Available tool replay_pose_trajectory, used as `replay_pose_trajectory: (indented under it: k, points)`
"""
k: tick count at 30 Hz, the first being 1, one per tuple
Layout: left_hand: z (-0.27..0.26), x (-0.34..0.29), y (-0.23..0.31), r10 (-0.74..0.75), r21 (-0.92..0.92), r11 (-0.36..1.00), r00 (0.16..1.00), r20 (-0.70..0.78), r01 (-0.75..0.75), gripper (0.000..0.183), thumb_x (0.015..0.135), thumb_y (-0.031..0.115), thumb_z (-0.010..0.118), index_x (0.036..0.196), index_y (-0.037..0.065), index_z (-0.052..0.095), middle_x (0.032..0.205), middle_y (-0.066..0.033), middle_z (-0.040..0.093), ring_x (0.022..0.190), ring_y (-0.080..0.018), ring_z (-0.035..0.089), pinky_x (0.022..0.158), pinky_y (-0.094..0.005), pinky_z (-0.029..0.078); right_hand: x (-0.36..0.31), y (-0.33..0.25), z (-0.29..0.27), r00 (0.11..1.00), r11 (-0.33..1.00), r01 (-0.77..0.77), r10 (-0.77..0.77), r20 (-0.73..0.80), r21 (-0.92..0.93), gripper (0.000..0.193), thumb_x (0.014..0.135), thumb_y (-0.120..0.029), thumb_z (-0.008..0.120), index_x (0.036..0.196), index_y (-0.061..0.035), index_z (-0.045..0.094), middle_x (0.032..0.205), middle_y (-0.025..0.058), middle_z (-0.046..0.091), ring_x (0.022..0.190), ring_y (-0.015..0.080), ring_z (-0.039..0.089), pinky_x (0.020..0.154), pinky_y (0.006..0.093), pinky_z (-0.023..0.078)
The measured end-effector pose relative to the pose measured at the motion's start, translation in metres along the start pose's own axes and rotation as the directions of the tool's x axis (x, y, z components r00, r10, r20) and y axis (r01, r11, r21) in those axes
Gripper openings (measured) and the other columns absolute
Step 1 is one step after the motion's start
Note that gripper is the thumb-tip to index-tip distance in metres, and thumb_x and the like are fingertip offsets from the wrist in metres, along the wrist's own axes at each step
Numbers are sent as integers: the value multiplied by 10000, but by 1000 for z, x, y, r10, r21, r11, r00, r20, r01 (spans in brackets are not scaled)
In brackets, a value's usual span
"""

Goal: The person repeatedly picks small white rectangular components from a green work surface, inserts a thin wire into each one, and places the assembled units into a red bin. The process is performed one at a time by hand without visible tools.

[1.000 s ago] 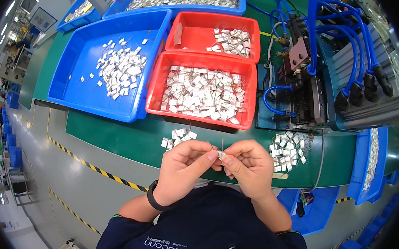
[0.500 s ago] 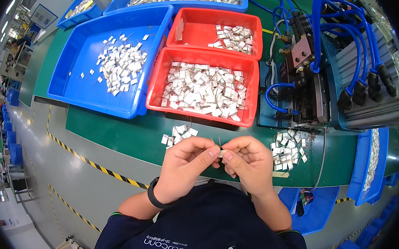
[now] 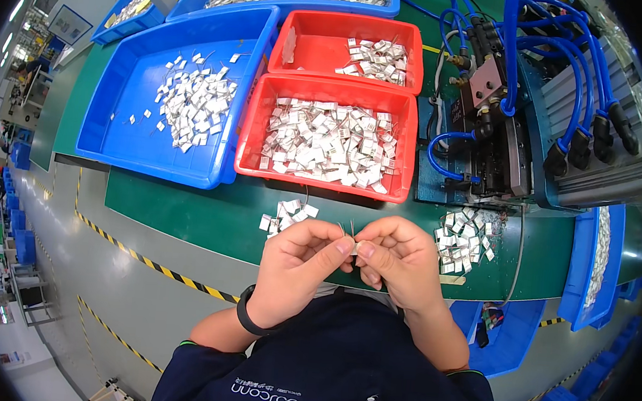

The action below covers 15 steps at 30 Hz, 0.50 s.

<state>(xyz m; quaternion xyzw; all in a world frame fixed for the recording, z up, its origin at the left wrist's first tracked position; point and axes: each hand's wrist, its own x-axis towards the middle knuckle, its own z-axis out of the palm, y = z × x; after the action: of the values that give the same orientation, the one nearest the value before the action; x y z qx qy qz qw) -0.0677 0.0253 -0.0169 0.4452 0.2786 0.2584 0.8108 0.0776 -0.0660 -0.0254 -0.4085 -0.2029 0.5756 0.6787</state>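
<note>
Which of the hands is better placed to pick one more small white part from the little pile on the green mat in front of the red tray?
Probably the left hand: the small pile lies just above it, while the right hand is farther from it. Both pinch one tiny part now.

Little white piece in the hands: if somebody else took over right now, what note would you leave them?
Left hand and right hand meet over the green bench, pinching one small white part between fingertips.
A small pile of parts lies beside the left hand, another pile beside the right.
The near red tray is full; the blue tray holds fewer.
Many parts remain in the trays.
</note>
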Motion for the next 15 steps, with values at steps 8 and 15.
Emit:
replay_pose_trajectory:
  k: [8,15]
  points:
    - [1,7,20,181,135,976,982,-51,-172,110,893,33,639,984,-25,617,897,-60,648,756,-92,613,674,-233,506,-3,0,1,996,996,85,-85,-33,11,136,907,-60,625,1003,24,577,779,59,619,573,41,514,474,185,400]
    - [0,33,59,584,768,450,801,132,-455,144,820,24,693,945,-22,638,885,-78,618,673,-120,557,616,-249,453,-11,-2,14,908,897,356,-398,-131,-261,172,865,-22,668,996,25,567,791,45,620,606,36,541,505,178,420]
